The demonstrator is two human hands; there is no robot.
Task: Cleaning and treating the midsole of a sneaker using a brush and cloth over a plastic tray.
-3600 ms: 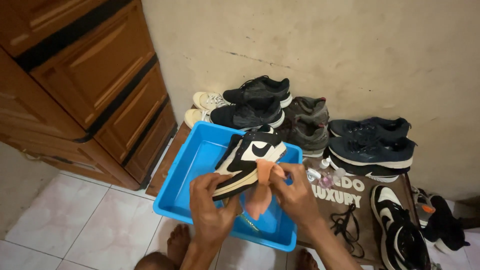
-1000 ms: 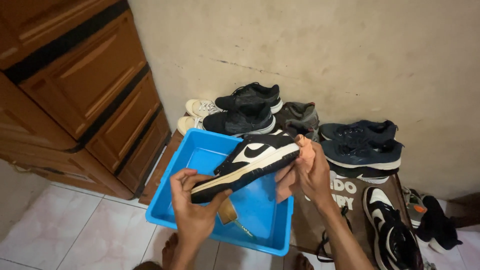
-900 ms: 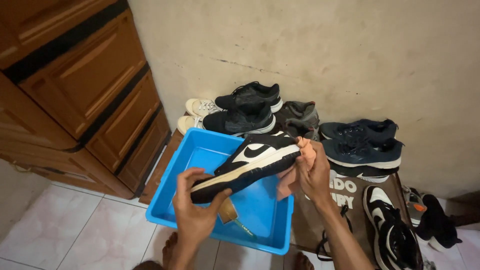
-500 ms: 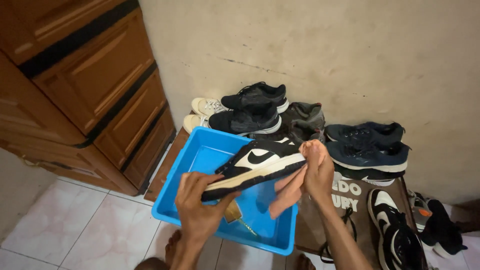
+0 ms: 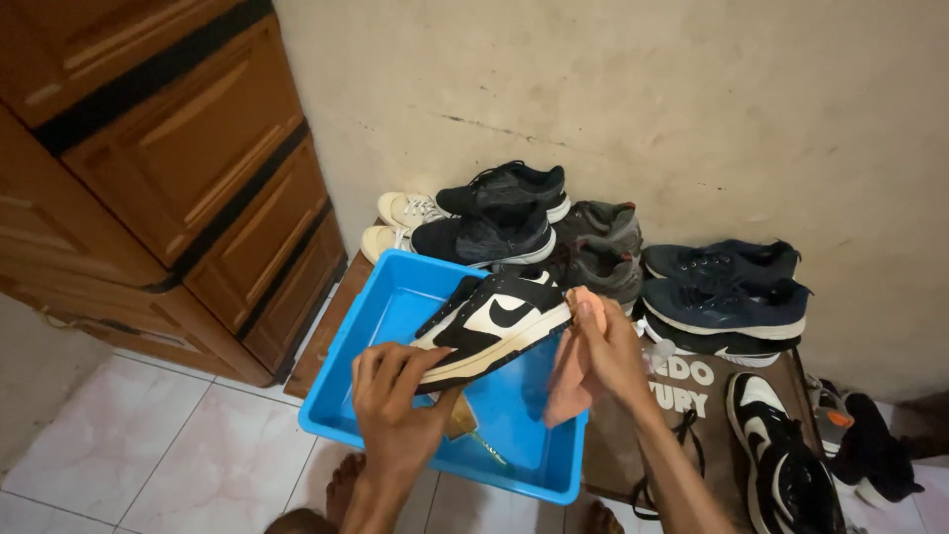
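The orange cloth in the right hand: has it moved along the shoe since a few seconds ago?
Yes. The orange cloth sat over the middle of the black-and-white shoe above the blue tub; now the right hand presses it at the shoe's end nearer the tub's right rim.

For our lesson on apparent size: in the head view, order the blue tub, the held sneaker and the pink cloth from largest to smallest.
1. Blue tub
2. Held sneaker
3. Pink cloth, partly hidden by the right hand
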